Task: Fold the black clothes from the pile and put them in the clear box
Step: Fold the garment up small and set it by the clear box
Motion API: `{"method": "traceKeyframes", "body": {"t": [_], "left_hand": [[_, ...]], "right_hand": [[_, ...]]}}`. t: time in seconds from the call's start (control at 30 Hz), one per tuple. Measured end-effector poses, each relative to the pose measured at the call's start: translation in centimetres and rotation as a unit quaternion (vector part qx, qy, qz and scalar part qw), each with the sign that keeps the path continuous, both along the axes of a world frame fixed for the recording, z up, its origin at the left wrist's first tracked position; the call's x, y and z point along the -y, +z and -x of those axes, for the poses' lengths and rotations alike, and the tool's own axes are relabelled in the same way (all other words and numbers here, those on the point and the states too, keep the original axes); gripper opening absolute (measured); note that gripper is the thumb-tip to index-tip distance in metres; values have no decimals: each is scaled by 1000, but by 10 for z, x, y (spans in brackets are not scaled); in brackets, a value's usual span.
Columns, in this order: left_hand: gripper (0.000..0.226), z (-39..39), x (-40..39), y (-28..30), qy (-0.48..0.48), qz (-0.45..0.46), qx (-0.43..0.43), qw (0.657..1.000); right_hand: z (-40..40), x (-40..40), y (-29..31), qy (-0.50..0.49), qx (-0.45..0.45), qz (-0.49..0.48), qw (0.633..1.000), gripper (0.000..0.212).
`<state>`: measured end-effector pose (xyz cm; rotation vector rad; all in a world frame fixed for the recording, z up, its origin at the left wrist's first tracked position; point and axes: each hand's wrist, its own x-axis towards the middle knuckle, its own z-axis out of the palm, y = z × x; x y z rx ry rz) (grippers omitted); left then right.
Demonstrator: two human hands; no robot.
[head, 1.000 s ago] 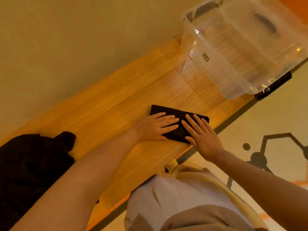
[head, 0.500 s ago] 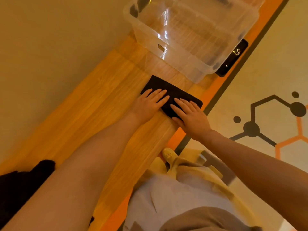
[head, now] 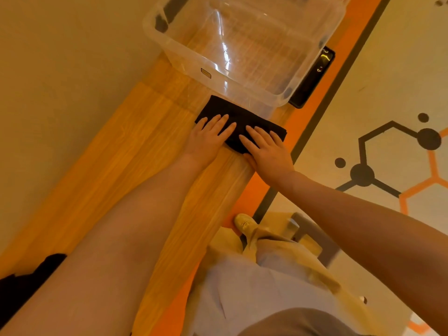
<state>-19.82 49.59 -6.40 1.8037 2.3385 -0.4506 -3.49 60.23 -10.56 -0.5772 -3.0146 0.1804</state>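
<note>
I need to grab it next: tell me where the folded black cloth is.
In the head view the folded black cloth lies on the wooden table, right against the clear box, under the flat left hand and right hand.

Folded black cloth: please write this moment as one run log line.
left hand flat on folded black cloth | right hand flat on it | cloth beside clear box, not inside

both flat hands, left hand; right hand, on folded black cloth beside clear box
</note>
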Motion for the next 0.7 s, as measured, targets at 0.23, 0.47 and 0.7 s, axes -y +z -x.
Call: {"method": "traceKeyframes", "body": {"t": [0.23,0.47,0.7], "left_hand": [[67,1,-8,1,15,21,-40,999],[67,-6,6,6,48,42,-49,997],[67,-21,67,9,122,49,12,991]], "right_hand": [[7,2,-1,-25,17,-4,1000,56],[15,-8,10,36,-2,22,999,47],[30,-4,14,121,24,21,992,51]]}}
